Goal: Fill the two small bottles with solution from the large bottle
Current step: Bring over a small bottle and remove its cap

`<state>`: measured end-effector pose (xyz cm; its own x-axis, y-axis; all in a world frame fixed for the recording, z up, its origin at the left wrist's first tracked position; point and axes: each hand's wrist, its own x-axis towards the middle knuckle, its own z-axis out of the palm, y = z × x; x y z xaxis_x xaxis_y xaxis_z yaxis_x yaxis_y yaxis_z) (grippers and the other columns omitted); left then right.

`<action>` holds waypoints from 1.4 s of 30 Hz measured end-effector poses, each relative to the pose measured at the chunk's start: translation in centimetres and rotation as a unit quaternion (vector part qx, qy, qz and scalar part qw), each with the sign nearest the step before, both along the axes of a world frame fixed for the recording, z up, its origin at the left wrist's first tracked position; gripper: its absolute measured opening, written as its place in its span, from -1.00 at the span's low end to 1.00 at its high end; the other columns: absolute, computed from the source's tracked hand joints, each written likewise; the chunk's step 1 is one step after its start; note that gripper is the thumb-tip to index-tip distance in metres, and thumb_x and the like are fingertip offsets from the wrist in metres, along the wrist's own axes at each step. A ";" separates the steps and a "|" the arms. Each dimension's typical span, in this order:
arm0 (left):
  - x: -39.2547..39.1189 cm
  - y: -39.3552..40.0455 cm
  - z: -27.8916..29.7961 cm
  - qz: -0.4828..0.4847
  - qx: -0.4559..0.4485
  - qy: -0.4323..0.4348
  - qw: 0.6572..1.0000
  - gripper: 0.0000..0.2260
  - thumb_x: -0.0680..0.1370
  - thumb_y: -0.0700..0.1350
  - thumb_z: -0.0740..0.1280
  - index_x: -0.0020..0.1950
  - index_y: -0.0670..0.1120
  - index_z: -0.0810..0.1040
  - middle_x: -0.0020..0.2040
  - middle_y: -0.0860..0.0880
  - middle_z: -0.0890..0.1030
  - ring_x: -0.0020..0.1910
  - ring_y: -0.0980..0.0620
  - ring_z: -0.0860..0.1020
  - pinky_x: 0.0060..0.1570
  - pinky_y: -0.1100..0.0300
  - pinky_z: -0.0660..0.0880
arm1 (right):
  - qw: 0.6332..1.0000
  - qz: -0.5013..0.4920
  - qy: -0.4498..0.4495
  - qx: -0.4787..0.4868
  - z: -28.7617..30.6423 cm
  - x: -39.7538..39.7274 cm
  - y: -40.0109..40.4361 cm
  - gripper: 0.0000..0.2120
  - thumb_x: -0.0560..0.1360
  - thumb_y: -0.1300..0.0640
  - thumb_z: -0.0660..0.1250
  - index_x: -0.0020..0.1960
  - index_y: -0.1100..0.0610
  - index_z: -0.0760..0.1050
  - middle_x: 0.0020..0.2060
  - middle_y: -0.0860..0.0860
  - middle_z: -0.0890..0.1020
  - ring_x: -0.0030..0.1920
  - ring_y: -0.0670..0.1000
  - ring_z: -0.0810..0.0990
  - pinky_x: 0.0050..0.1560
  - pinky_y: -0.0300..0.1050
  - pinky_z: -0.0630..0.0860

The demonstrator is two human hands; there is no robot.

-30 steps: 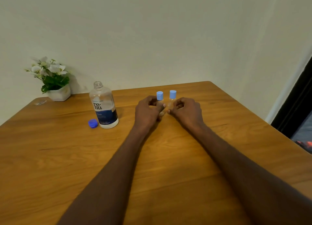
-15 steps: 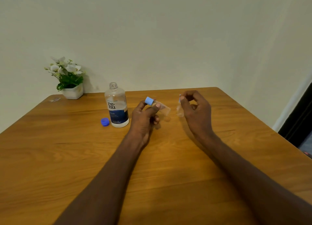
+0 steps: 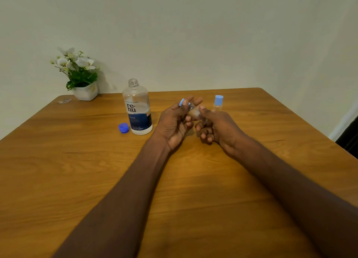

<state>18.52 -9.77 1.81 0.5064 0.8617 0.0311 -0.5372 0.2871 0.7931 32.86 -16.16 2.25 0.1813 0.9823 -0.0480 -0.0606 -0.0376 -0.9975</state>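
Both hands are raised just above the wooden table (image 3: pixel 58 180), meeting near its middle. Left hand (image 3: pixel 174 122): thumb and fingers are curled round the light-blue cap (image 3: pixel 182 102) of one small bottle (image 3: pixel 193 111), which lies tilted, cap end toward the left, between the two hands. Right hand (image 3: pixel 217 128): thumb and fingers are closed on the clear body of that same small bottle; the lower fingers are curled beneath it. Whether the cap is tight or loosened cannot be told, and motion blur hides any liquid level inside.

Remaining items, left to right. A small clear scrap (image 3: pixel 64 101) lies at the far left corner of the table; its nature cannot be told. Beside it, a white pot of white flowers (image 3: pixel 83 77) stands against the wall. A dark-blue cap (image 3: pixel 123 127) rests on the table, just beside the base of the large bottle (image 3: pixel 138 110). The large bottle stands upright to the left of the left hand, its threaded neck uncapped, its label reading "renu", with clear liquid showing in the lower part. It is near the left hand but not touching it.

Behind the right hand, a second small bottle (image 3: pixel 218 103) stands upright on the table, its light-blue cap fitted, its lower part hidden by the hand. A dark opening (image 3: pixel 348 137) shows at the right edge.
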 end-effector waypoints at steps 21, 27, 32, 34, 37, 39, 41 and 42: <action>0.6 -0.3 -0.6 0.102 -0.121 -0.033 0.987 -0.88 0.61 -0.23 0.41 0.14 -0.18 0.65 0.10 -0.17 0.70 -0.35 0.12 0.48 -0.40 0.32 0.52 | 0.995 -0.023 -0.071 0.065 -0.7 -0.5 -0.4 -0.77 0.60 0.02 0.43 0.18 0.12 0.66 -0.33 0.05 0.57 -0.37 -0.01 0.48 -0.46 -0.19 0.41; 0.2 0.0 -0.6 0.088 -0.126 -0.074 0.985 -0.81 0.62 -0.21 0.41 0.22 -0.17 0.63 0.17 -0.19 0.70 -0.32 0.12 0.50 -0.33 0.31 0.54 | 0.999 -0.045 -0.024 0.007 -0.2 -0.4 -0.3 -0.58 0.69 -0.14 0.24 0.17 0.21 0.61 -0.29 0.13 0.67 -0.39 0.02 0.56 -0.42 -0.16 0.43; 0.3 0.3 -0.3 0.107 -0.126 -0.069 0.984 -0.79 0.60 -0.22 0.43 0.24 -0.17 0.64 0.13 -0.21 0.61 -0.28 0.10 0.52 -0.27 0.30 0.58 | 0.999 -0.035 0.001 0.007 -0.2 -0.1 -0.2 -0.65 0.70 -0.03 0.26 0.17 0.25 0.61 -0.31 0.11 0.65 -0.39 0.00 0.54 -0.40 -0.15 0.40; 0.3 0.2 -0.2 0.112 -0.125 -0.071 0.983 -0.80 0.60 -0.23 0.42 0.23 -0.16 0.65 0.07 -0.20 0.63 -0.27 0.10 0.52 -0.27 0.30 0.59 | 0.999 -0.032 0.008 0.012 -0.1 -0.1 -0.1 -0.67 0.69 -0.02 0.29 0.19 0.25 0.61 -0.28 0.11 0.66 -0.39 -0.02 0.53 -0.42 -0.16 0.40; 0.2 0.3 -0.3 0.122 -0.127 -0.069 0.982 -0.80 0.60 -0.24 0.42 0.21 -0.15 0.66 0.00 -0.18 0.65 -0.27 0.10 0.51 -0.28 0.30 0.59 | 0.999 -0.029 0.007 0.020 -0.2 -0.1 -0.2 -0.73 0.65 0.05 0.38 0.24 0.21 0.59 -0.18 0.12 0.68 -0.36 -0.05 0.54 -0.43 -0.19 0.40; 0.1 0.4 -0.4 0.125 -0.128 -0.067 0.982 -0.79 0.60 -0.25 0.41 0.23 -0.16 0.65 -0.02 -0.18 0.66 -0.28 0.10 0.51 -0.27 0.30 0.59 | 0.999 -0.033 0.007 0.023 -0.3 -0.2 -0.1 -0.75 0.62 0.11 0.42 0.24 0.20 0.58 -0.10 0.15 0.68 -0.34 -0.05 0.56 -0.42 -0.19 0.41; 0.1 0.4 -0.4 0.122 -0.129 -0.068 0.982 -0.77 0.59 -0.25 0.42 0.25 -0.16 0.65 -0.01 -0.18 0.67 -0.27 0.10 0.52 -0.24 0.30 0.60 | 0.999 -0.038 0.012 0.023 -0.1 -0.3 -0.1 -0.75 0.63 0.08 0.40 0.24 0.18 0.57 -0.05 0.18 0.69 -0.33 -0.03 0.58 -0.42 -0.17 0.41; 0.1 0.5 -0.4 0.120 -0.128 -0.069 0.982 -0.77 0.59 -0.25 0.42 0.24 -0.16 0.65 -0.01 -0.18 0.67 -0.26 0.10 0.52 -0.23 0.29 0.60 | 0.999 -0.038 0.016 0.020 -0.1 -0.4 -0.1 -0.74 0.65 0.02 0.36 0.24 0.17 0.57 -0.04 0.19 0.70 -0.32 -0.01 0.60 -0.42 -0.16 0.42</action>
<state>18.64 -9.31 1.40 0.2946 0.9440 -0.1485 -0.7112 0.3204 0.6257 32.51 -16.22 2.19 0.2535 0.9672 -0.0162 -0.0934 0.0078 -0.9956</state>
